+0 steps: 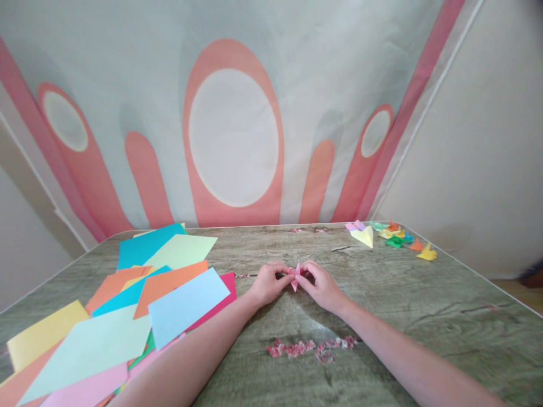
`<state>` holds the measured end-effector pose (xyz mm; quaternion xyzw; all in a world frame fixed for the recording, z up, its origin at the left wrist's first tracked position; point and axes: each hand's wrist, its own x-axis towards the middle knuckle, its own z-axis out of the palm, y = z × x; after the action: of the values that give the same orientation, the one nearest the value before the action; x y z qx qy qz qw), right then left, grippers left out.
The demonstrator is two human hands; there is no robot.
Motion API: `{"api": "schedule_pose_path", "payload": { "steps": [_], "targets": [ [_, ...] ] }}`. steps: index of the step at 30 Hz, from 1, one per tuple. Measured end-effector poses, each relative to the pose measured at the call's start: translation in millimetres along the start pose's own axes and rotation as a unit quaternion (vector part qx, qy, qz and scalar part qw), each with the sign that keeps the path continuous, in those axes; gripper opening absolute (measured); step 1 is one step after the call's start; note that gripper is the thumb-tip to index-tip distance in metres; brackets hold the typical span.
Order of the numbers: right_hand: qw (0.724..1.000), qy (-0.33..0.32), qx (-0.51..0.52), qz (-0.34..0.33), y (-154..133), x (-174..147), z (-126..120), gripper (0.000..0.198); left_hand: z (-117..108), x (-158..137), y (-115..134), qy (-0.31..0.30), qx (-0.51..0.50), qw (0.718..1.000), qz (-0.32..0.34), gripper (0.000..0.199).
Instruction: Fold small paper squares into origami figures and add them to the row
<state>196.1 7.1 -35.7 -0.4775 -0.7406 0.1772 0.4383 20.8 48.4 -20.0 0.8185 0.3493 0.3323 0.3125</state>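
A small pink piece of folded paper (295,286) is pinched between my two hands near the middle of the table. My left hand (274,282) grips its left side between thumb and fingers. On the opposite side, my right hand (319,285) holds it the same way. Pointed tips of the paper stick out above and below the fingertips, while its middle is partly covered by them. I cannot make out its finished shape.
Loose sheets of coloured paper (186,305) lie overlapping across the table's left side. Several small folded paper figures (395,242) stand at the back right, beside a pale yellow folded paper (363,237). A patterned backdrop (233,141) hangs behind the wood-patterned table (424,328).
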Motion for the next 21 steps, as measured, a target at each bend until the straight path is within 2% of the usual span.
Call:
{"api": "schedule_pose_path", "payload": {
  "steps": [8, 21],
  "targets": [
    [1.000, 0.011, 0.009, 0.027, 2.8, 1.8, -1.3, 0.020, -0.9, 0.5, -0.9, 0.038, -0.004, 0.999, -0.008, 0.019],
    [1.000, -0.004, -0.001, 0.028, 0.0, 2.1, -1.5, 0.015, -1.3, 0.0, -1.9, 0.056, -0.021, 0.998, -0.006, 0.020]
  ]
}}
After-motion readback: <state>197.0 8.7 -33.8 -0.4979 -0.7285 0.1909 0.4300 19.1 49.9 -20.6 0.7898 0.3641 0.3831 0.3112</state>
